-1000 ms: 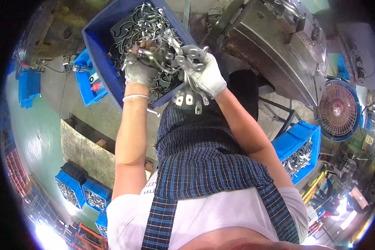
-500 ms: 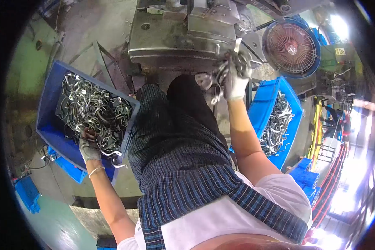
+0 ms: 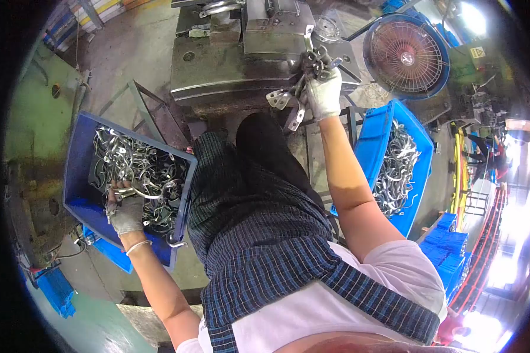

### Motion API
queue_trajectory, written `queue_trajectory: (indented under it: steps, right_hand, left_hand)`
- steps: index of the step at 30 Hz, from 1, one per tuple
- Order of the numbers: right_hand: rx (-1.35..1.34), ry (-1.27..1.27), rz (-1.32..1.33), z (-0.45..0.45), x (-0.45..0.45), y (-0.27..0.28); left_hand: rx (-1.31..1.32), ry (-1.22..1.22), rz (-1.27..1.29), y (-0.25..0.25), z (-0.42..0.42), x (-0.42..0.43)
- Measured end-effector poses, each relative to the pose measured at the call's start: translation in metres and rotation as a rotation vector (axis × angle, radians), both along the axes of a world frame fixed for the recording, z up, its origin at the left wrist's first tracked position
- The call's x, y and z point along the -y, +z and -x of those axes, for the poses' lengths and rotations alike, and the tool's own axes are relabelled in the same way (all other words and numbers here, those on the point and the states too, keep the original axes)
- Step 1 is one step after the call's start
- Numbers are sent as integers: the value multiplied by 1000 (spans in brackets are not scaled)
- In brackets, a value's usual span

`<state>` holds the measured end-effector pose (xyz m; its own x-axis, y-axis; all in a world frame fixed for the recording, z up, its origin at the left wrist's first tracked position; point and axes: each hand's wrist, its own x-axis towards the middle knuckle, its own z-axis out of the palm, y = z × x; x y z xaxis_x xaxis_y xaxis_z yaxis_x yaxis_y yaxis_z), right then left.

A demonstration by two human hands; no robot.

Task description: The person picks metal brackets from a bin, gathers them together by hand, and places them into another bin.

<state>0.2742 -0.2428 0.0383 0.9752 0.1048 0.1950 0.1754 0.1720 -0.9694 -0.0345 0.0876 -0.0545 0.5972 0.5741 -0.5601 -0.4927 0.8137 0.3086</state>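
My right hand, in a pale work glove, is closed around a bunch of bent metal strips. Their flattened ends, pierced with holes, stick out to the left and upward, close to the front of a metal machine table. Down in the dark blue bin is my left hand, gloved with bare fingertips. Its fingers curl onto a bent metal strip on top of the heap of similar strips; the grip is partly hidden.
Ahead stands the machine table with metal blocks on it. A bright blue bin full of bent strips is on the right. Behind it are a caged fan and stacked blue crates. A metal frame stands left of the table.
My right hand has moved slightly up and left with its bunch, now steadier over the table's front edge. My left hand's fingers have come onto a strip in the bin. The view has shifted a little.
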Motion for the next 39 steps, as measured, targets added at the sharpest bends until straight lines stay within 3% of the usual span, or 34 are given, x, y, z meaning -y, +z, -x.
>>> queue_trajectory:
  steps: [7,9,11,13,15,18,21,22,23,24,25,27,30,33,34,35,37,38,39]
  right_hand:
    - [316,-90,387,-4,4,-17]
    - [552,-222,840,-8,17,-13]
    - [919,-144,1110,6,31,28]
    - [1316,-82,987,7,39,49]
    - [1380,-186,775,21,39,62]
    - [879,-51,515,55,21,36]
    - [353,474,555,96,-31,35]
    - [92,588,378,113,-55,21]
    - [54,694,308,125,-65,6]
    - [285,637,323,136,-79,-12]
    - [24,786,358,146,-85,-4]
    - [317,600,454,150,-92,-13]
    - [320,650,761,138,-87,-26]
    - [229,664,769,134,-77,-21]
    - [73,696,588,132,-74,-29]
    - [58,718,608,128,-68,-34]
    - [178,713,629,125,-51,-26]
    - [188,720,641,121,-43,-27]
    - [112,779,558,117,-32,-26]
  left_hand:
    - [-71,46,107,2,-4,11]
    - [-35,45,159,-3,2,4]
    - [-77,86,89,-6,7,0]
    - [-153,111,8,-16,13,-5]
    - [-161,116,41,-15,7,-1]
    - [-128,95,-16,16,-23,30]
    - [-118,84,-174,45,-60,72]
    - [-14,51,-206,58,-70,85]
    - [91,23,-233,67,-79,98]
    - [73,23,-281,69,-85,107]
    - [54,24,-328,71,-91,116]
    - [63,30,-280,81,-99,130]
    - [249,-92,-315,70,-101,132]
    - [113,-255,-516,81,-102,142]
    - [105,-288,-494,84,-103,141]
    - [98,-321,-472,87,-104,140]
    - [-243,-434,-811,100,-98,138]
    - [-223,-401,-782,95,-95,129]
    - [-394,-400,-886,99,-89,123]
